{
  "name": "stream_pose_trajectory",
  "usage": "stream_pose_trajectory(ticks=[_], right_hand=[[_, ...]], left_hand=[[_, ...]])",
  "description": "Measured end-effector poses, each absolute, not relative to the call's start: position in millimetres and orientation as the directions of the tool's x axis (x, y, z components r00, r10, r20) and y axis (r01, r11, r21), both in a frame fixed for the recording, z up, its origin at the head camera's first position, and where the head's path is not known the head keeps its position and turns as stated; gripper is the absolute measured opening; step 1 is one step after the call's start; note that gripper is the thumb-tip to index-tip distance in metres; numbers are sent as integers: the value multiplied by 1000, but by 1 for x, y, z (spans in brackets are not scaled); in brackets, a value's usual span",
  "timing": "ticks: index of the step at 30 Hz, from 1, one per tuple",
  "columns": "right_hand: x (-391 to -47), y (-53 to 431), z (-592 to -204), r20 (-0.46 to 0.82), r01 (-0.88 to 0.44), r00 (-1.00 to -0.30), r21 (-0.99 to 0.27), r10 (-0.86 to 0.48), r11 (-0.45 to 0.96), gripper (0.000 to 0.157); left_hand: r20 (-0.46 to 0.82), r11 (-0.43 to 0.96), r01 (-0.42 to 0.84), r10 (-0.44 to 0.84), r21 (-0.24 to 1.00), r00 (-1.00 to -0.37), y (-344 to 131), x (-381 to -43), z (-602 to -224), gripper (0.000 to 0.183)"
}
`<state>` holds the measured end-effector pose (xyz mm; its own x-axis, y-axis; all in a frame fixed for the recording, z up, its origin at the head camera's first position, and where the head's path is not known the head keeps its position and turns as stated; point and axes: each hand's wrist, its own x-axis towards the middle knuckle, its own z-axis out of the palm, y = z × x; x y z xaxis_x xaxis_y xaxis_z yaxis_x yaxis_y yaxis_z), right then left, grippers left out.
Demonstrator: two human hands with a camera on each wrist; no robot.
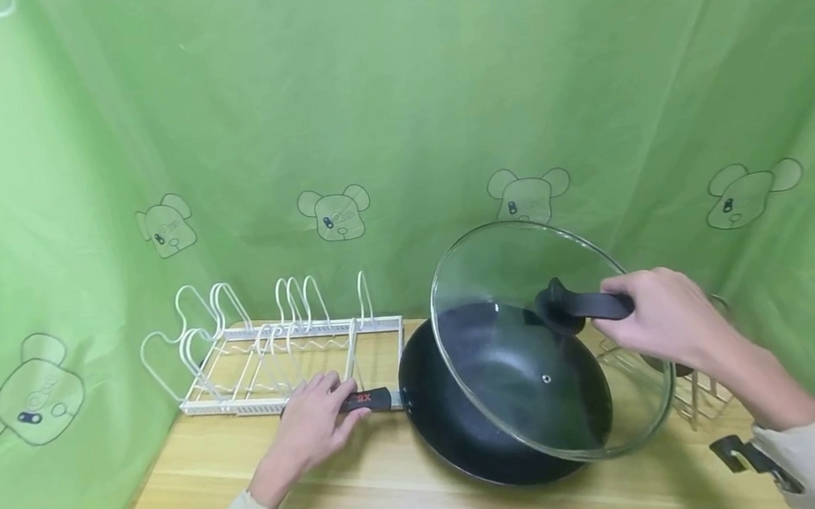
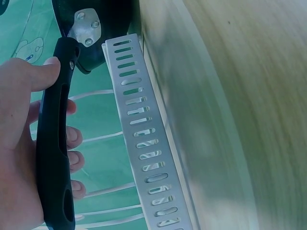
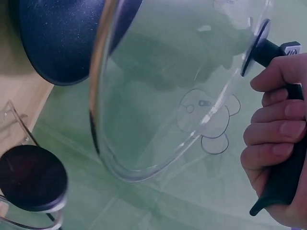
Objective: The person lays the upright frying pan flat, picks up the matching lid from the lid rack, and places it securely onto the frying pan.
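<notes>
A black wok-like frying pan sits at the middle of the table, its long handle pointing left. My left hand grips that handle; in the left wrist view the thumb lies on one side of the handle and fingertips show on the other. My right hand holds a clear glass lid by its black handle, fingers curled round it in the right wrist view. The lid is tilted above the pan and overlaps its right part in the head view.
A white dish rack with upright wire loops stands left of the pan, partly behind my left hand. At right, a wire stand carries a dark round piece. Green printed sheeting surrounds the wooden table.
</notes>
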<state>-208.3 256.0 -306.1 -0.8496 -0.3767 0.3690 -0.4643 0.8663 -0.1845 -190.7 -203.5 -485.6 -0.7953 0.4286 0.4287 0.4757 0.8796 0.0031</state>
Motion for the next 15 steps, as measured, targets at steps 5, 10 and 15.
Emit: stream_pose_trajectory(ticks=[5,10,15], right_hand=[[-217,246,-297,297,-465,-862,-138,-411,874,22],[-226,239,-294,227,-464,-876,-152,-426,873,21],[-231,235,-294,201,-452,-886,-182,-417,873,14]], left_hand=[[401,885,465,428,-5,-810,-203,-191,-485,49],[395,887,462,425,-2,-815,-202,-190,-485,49],[406,889,458,422,-11,-810,-203,-189,-485,46]])
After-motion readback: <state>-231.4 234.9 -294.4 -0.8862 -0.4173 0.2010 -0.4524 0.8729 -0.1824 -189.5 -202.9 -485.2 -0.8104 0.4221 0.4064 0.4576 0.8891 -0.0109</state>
